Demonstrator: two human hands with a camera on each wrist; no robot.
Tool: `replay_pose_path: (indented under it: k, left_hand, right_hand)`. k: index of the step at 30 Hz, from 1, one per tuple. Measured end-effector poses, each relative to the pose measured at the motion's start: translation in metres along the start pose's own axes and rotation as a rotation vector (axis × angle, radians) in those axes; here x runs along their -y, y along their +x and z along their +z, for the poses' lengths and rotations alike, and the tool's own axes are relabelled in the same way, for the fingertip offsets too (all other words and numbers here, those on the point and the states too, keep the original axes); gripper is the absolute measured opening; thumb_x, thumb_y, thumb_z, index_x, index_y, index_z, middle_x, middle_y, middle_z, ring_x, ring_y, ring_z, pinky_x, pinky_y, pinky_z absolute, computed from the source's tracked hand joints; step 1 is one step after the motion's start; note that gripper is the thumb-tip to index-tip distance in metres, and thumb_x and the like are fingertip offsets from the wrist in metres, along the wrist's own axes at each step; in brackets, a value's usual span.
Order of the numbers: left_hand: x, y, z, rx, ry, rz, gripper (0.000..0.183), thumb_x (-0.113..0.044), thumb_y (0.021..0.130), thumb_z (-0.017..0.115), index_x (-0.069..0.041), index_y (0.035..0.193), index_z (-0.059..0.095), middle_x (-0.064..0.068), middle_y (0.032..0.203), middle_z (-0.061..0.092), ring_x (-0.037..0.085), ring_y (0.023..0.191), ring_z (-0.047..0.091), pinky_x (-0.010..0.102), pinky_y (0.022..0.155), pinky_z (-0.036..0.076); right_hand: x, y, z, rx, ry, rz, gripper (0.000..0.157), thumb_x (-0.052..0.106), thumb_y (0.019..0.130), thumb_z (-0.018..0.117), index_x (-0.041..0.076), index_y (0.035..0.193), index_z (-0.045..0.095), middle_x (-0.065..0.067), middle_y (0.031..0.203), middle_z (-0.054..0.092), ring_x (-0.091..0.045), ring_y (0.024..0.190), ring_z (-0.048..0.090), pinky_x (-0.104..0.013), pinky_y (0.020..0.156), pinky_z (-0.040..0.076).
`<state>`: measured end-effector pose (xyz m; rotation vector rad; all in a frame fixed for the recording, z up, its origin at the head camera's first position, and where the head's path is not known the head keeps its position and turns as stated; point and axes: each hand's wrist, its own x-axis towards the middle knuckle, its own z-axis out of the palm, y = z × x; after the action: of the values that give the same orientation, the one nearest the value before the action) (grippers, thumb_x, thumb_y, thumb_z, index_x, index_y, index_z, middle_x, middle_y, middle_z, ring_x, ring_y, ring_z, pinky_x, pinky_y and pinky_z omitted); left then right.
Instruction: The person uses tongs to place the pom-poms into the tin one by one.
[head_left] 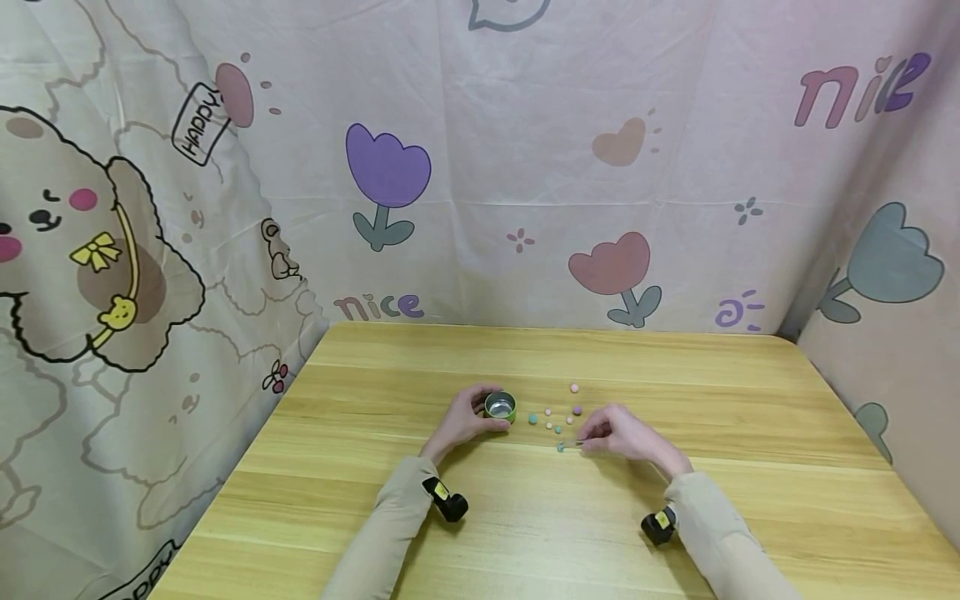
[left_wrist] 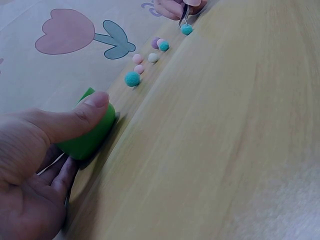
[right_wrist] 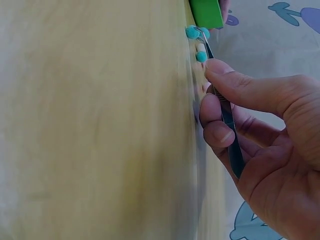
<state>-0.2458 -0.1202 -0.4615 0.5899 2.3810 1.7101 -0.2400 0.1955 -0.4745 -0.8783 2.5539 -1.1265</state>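
My left hand [head_left: 467, 421] holds a small round green tin [left_wrist: 92, 135] upright on the table, thumb on the near side and fingers round the far side. The tin's silvery inside shows in the head view. In my right hand [head_left: 626, 435] is a pair of metal tweezers [right_wrist: 231, 127], pinched between thumb and fingers and pointing left. A teal pompom [head_left: 560, 447] is at the tweezers' tips, close over the wood. Between the hands lie several loose pompoms, among them a larger teal pompom [left_wrist: 132, 79], a purple pompom [head_left: 577, 410] and a pink pompom [head_left: 574, 388].
The wooden table [head_left: 525, 517] reaches back to a printed cloth [head_left: 495, 167] hanging behind it and at both sides. Each wrist bears a small black camera, one at the left wrist [head_left: 447, 502] and one at the right wrist [head_left: 658, 526].
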Motion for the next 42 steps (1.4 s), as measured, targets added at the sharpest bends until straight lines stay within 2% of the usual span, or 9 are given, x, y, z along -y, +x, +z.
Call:
replay_pose_path:
  k: [20, 28, 35, 38, 40, 42]
  left_hand:
    - [-0.0001, 0.0001, -0.0002, 0.006, -0.004, -0.007, 0.061, 0.004, 0.082, 0.078, 0.016, 0.134, 0.050, 0.036, 0.134, 0.056, 0.050, 0.128, 0.054, 0.057, 0.115, 0.043]
    - [0.0032, 0.0009, -0.0001, -0.006, 0.009, 0.009, 0.059, 0.006, 0.081, 0.079, 0.017, 0.132, 0.051, 0.036, 0.132, 0.057, 0.051, 0.127, 0.056, 0.058, 0.114, 0.044]
    - [0.0012, 0.0009, 0.0003, -0.005, 0.000, -0.004, 0.061, 0.005, 0.081, 0.079, 0.016, 0.134, 0.051, 0.035, 0.134, 0.057, 0.050, 0.128, 0.055, 0.057, 0.115, 0.043]
    - [-0.0002, 0.0005, 0.0004, -0.004, 0.000, -0.013, 0.061, 0.004, 0.081, 0.079, 0.016, 0.135, 0.050, 0.035, 0.135, 0.057, 0.049, 0.128, 0.055, 0.057, 0.116, 0.043]
    - [-0.0006, 0.0001, 0.0004, -0.004, 0.005, -0.013, 0.061, 0.004, 0.081, 0.079, 0.016, 0.134, 0.050, 0.035, 0.134, 0.057, 0.049, 0.128, 0.055, 0.057, 0.115, 0.043]
    - [-0.0007, -0.0003, 0.0002, -0.005, 0.013, -0.006, 0.061, 0.005, 0.081, 0.079, 0.016, 0.134, 0.050, 0.035, 0.134, 0.057, 0.049, 0.128, 0.055, 0.057, 0.115, 0.043]
  right_hand:
    - [-0.0009, 0.0007, 0.0006, -0.004, 0.009, -0.016, 0.007, 0.004, 0.086, 0.074, 0.002, 0.092, 0.077, -0.005, 0.083, 0.073, 0.002, 0.069, 0.055, -0.016, 0.062, 0.050]
    - [-0.0010, 0.0012, 0.0006, -0.004, 0.050, 0.004, 0.008, 0.006, 0.088, 0.075, 0.002, 0.094, 0.077, -0.008, 0.089, 0.074, 0.000, 0.073, 0.059, -0.016, 0.065, 0.053]
    - [0.0016, 0.0018, 0.0000, -0.022, 0.026, -0.007, 0.009, 0.009, 0.088, 0.075, 0.003, 0.095, 0.077, -0.008, 0.092, 0.075, 0.002, 0.076, 0.060, -0.017, 0.067, 0.054]
    - [0.0034, 0.0037, -0.0003, -0.030, 0.030, -0.005, 0.010, 0.008, 0.087, 0.075, 0.002, 0.095, 0.077, -0.011, 0.093, 0.075, -0.009, 0.076, 0.065, -0.016, 0.063, 0.052]
    - [0.0049, 0.0061, -0.0006, -0.040, 0.032, -0.011, 0.012, 0.008, 0.087, 0.076, 0.001, 0.097, 0.077, -0.015, 0.099, 0.076, -0.024, 0.088, 0.072, -0.016, 0.060, 0.051]
    - [0.0068, 0.0086, -0.0011, -0.050, 0.034, -0.018, 0.014, 0.008, 0.086, 0.076, -0.001, 0.097, 0.077, -0.020, 0.104, 0.076, -0.036, 0.097, 0.072, -0.017, 0.058, 0.049]
